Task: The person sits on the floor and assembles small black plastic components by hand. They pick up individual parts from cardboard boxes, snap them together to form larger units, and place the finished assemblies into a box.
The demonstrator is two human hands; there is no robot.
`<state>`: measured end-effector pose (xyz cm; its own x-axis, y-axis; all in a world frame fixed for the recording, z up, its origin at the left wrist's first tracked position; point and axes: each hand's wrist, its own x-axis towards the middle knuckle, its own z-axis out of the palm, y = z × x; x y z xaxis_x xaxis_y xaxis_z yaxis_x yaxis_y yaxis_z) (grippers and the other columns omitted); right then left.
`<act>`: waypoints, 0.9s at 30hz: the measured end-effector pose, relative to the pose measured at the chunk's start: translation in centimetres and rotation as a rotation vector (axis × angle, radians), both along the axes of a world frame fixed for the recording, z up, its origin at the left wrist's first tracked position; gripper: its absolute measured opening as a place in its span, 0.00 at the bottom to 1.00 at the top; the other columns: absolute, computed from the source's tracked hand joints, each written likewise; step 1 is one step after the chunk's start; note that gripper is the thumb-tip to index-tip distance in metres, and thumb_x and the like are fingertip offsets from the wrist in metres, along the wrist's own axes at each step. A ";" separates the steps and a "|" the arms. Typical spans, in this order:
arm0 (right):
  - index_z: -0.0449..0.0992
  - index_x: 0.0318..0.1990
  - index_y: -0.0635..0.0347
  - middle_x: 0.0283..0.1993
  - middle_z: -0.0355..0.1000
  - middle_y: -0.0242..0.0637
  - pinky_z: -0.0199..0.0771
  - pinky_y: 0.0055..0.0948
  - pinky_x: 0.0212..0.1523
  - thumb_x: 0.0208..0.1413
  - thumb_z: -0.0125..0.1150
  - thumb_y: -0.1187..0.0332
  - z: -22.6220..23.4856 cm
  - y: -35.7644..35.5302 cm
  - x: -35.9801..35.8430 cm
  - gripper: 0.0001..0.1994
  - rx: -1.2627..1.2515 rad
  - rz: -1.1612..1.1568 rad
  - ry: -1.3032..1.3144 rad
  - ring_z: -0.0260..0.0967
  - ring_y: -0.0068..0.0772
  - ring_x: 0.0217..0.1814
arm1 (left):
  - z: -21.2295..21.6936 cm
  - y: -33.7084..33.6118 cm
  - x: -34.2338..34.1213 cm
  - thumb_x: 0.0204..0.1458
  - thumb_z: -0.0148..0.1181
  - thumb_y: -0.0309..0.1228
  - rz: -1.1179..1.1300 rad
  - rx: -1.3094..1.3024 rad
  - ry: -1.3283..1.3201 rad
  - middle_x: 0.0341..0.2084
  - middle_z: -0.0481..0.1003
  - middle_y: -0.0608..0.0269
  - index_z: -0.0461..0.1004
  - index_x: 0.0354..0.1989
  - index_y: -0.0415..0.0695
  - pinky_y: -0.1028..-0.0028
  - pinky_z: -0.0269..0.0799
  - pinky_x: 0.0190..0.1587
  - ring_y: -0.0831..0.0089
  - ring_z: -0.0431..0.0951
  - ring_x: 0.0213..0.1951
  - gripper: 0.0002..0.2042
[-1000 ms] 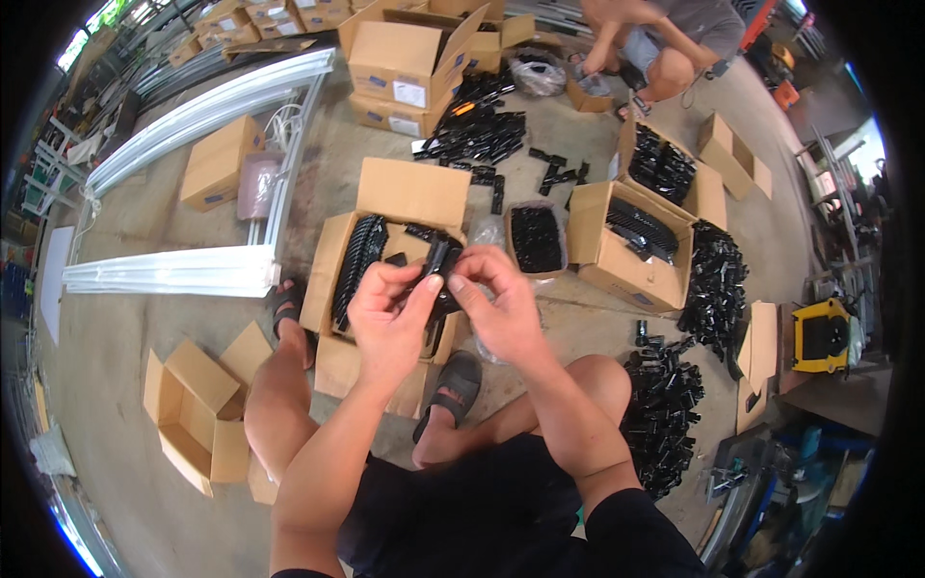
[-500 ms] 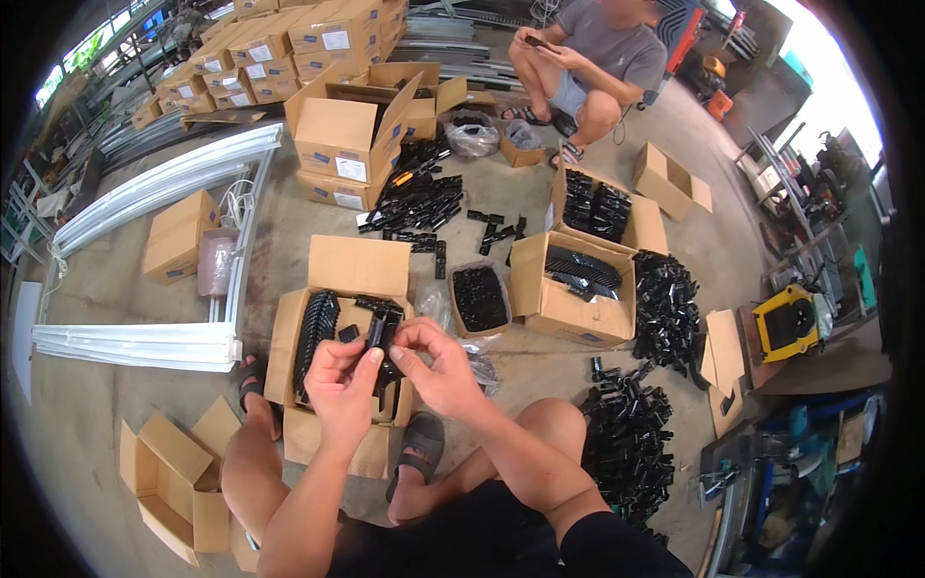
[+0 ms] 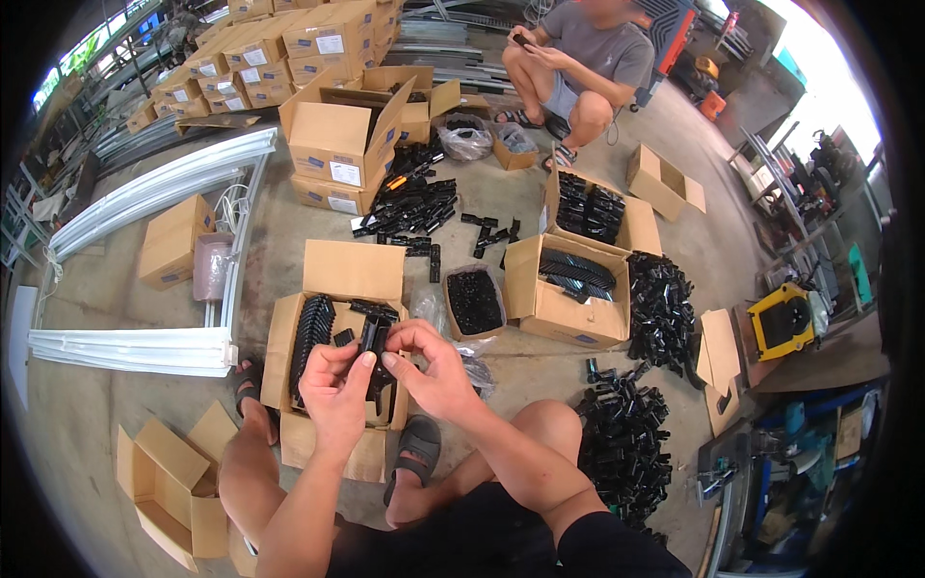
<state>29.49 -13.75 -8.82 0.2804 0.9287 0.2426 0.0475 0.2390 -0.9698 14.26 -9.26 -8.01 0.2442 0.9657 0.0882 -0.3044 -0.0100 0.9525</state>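
Between both hands, over an open cardboard box (image 3: 353, 265), I hold a black plastic part (image 3: 375, 332) with a short tube-like body. My left hand (image 3: 335, 385) pinches it from the left, thumb along its side. From the right, my right hand (image 3: 432, 371) grips it with thumb and fingertips. What exact kind of part it is, I cannot make out. Inside the box, similar black parts (image 3: 314, 332) stand stacked in a tight row along the left wall, with a few more lying loose beside them. My hands hide some of the box's contents.
A bin of small black pieces (image 3: 474, 301) stands right of the box. Beyond it is another open box (image 3: 568, 323) of black parts. Heaps of black parts (image 3: 626, 433) lie to my right. An open carton (image 3: 164, 482) sits lower left. A person (image 3: 588, 67) squats at the back, holding a dark piece.
The black part has turned a little between my fingers and now shows more of its length. Both hands still hold it. The whole view has shifted slightly.
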 end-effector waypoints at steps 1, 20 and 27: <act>0.77 0.39 0.67 0.51 0.72 0.39 0.69 0.30 0.57 0.63 0.62 0.73 0.0 -0.1 0.1 0.05 -0.012 -0.001 -0.019 0.70 0.28 0.54 | 0.1 -0.1 0.0 0.58 0.64 0.16 0.000 0.003 0.013 0.42 0.82 0.55 0.73 0.41 0.36 0.81 0.76 0.46 0.81 0.80 0.41 0.07; 0.77 0.37 0.68 0.46 0.74 0.41 0.69 0.31 0.56 0.60 0.62 0.76 -0.9 -0.1 0.3 0.03 -0.061 -0.036 -0.033 0.72 0.34 0.51 | -0.6 -0.2 0.3 0.58 0.65 0.18 0.001 -0.022 0.039 0.38 0.81 0.60 0.73 0.41 0.37 0.82 0.76 0.43 0.83 0.79 0.38 0.07; 0.77 0.49 0.63 0.52 0.72 0.42 0.72 0.30 0.55 0.61 0.63 0.73 -0.3 0.1 1.1 0.11 0.075 0.002 -0.087 0.73 0.34 0.53 | -0.6 1.0 -0.7 0.59 0.66 0.22 0.043 -0.191 -0.047 0.34 0.81 0.62 0.74 0.41 0.38 0.82 0.75 0.39 0.83 0.79 0.34 0.06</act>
<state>30.63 -13.70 -9.14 0.2538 0.9074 0.3349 0.1301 0.3111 -0.9414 13.57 -8.22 -8.60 0.2025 0.9754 -0.0873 -0.3517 0.1556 0.9231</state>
